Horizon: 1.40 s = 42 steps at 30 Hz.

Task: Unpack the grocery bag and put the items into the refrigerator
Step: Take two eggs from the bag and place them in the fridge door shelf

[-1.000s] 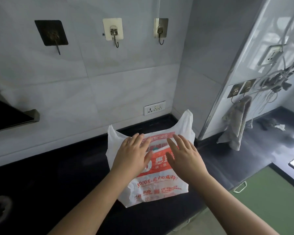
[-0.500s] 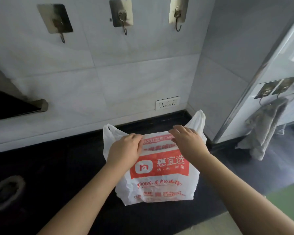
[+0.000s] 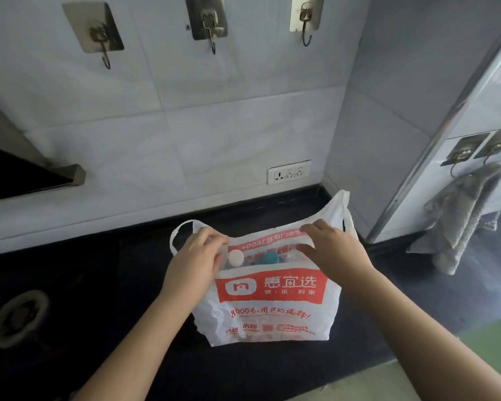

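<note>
A white plastic grocery bag (image 3: 272, 314) with red print stands on the black countertop (image 3: 99, 285). My left hand (image 3: 195, 261) grips the left side of the bag's mouth and my right hand (image 3: 333, 250) grips the right side, holding it spread apart. Inside the opening I see a white bottle cap (image 3: 235, 258) and a teal cap (image 3: 270, 258); the rest of the contents are hidden by the bag. The bag's two handles stick up behind my hands. No refrigerator is in view.
A tiled wall with three metal hooks (image 3: 211, 27) and a socket (image 3: 289, 172) is behind the bag. A wall corner stands to the right, with a grey towel (image 3: 460, 221) hanging beyond it. A round drain-like fitting (image 3: 18, 316) sits on the counter at left.
My hands moved from lying on the bag's front up to its top rim and pulled the mouth apart, showing the caps inside. The view came closer to the bag.
</note>
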Each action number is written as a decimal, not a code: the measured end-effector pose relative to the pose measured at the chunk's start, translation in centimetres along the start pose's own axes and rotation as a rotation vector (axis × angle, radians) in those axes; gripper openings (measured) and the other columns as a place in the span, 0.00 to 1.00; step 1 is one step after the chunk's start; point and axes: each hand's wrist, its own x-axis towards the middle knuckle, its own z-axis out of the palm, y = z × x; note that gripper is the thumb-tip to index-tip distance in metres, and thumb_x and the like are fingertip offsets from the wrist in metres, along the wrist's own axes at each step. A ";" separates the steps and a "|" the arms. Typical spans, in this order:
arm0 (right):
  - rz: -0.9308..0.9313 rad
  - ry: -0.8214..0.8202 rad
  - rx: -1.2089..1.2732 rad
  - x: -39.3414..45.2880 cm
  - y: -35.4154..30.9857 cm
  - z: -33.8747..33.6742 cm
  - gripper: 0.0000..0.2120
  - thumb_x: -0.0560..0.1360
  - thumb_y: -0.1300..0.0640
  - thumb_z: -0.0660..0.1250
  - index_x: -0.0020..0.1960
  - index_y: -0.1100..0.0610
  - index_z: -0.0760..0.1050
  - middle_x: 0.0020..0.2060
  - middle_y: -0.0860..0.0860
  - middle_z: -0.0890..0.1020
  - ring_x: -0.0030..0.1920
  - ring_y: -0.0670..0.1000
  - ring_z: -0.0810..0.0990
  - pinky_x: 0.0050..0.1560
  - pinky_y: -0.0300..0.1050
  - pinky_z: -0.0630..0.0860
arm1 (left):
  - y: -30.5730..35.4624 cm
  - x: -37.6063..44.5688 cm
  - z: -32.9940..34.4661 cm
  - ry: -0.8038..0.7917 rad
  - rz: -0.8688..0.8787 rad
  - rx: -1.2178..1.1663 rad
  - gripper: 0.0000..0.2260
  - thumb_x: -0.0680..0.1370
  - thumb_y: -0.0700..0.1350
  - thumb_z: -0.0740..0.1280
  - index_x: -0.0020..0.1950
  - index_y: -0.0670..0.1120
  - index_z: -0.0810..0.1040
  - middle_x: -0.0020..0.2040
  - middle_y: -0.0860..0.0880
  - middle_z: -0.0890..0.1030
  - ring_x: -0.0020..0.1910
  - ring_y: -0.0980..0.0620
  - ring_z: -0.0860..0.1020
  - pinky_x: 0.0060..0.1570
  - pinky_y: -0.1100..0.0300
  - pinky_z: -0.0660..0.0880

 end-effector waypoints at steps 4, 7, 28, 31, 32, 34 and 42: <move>0.012 0.005 -0.004 -1.1 0.5 -0.1 0.31 0.73 0.36 0.66 0.72 0.45 0.64 0.67 0.45 0.73 0.59 0.49 0.79 0.44 0.39 0.76 | -0.4 -1.2 -0.3 -0.088 -0.033 0.012 0.15 0.74 0.48 0.72 0.61 0.51 0.77 0.59 0.55 0.75 0.55 0.55 0.76 0.40 0.66 0.71; 0.029 -0.004 -0.016 -1.7 1.1 0.4 0.36 0.69 0.33 0.67 0.73 0.44 0.61 0.69 0.45 0.72 0.62 0.50 0.77 0.49 0.43 0.79 | -0.1 -1.7 -0.3 -0.106 -0.054 0.035 0.13 0.74 0.51 0.72 0.54 0.51 0.74 0.55 0.56 0.73 0.49 0.57 0.74 0.36 0.69 0.65; 0.075 -0.138 0.099 -2.3 5.4 4.8 0.43 0.63 0.30 0.71 0.72 0.44 0.61 0.68 0.44 0.73 0.66 0.51 0.74 0.63 0.48 0.71 | -3.4 -2.0 5.6 -0.382 -0.102 0.120 0.50 0.65 0.69 0.71 0.78 0.48 0.55 0.78 0.50 0.61 0.75 0.51 0.61 0.72 0.50 0.64; 0.036 -0.191 0.164 -1.9 6.0 5.5 0.43 0.63 0.30 0.71 0.73 0.40 0.58 0.69 0.42 0.72 0.67 0.49 0.73 0.64 0.46 0.70 | -4.2 -1.7 6.8 -0.421 -0.113 0.084 0.51 0.61 0.73 0.70 0.77 0.52 0.56 0.76 0.52 0.64 0.74 0.51 0.63 0.71 0.48 0.65; 0.034 -0.214 0.167 -1.8 6.1 5.8 0.44 0.63 0.29 0.70 0.73 0.40 0.57 0.70 0.41 0.71 0.68 0.49 0.71 0.66 0.47 0.69 | -4.4 -1.5 7.1 -0.438 -0.110 0.070 0.51 0.61 0.74 0.69 0.77 0.53 0.56 0.76 0.52 0.64 0.74 0.51 0.63 0.71 0.47 0.65; 0.041 -0.262 0.134 -1.3 6.2 6.1 0.46 0.63 0.28 0.70 0.75 0.42 0.56 0.71 0.42 0.69 0.71 0.51 0.68 0.70 0.50 0.64 | -4.6 -1.2 7.6 -0.478 -0.096 0.058 0.51 0.59 0.75 0.68 0.76 0.55 0.56 0.76 0.53 0.65 0.74 0.51 0.64 0.71 0.47 0.65; 0.090 -0.547 0.180 0.9 8.2 11.2 0.46 0.60 0.30 0.71 0.73 0.41 0.59 0.62 0.45 0.77 0.58 0.50 0.77 0.60 0.45 0.74 | -4.7 0.6 9.3 -0.742 -0.083 -0.032 0.46 0.57 0.76 0.68 0.71 0.59 0.63 0.68 0.56 0.72 0.64 0.52 0.72 0.60 0.52 0.74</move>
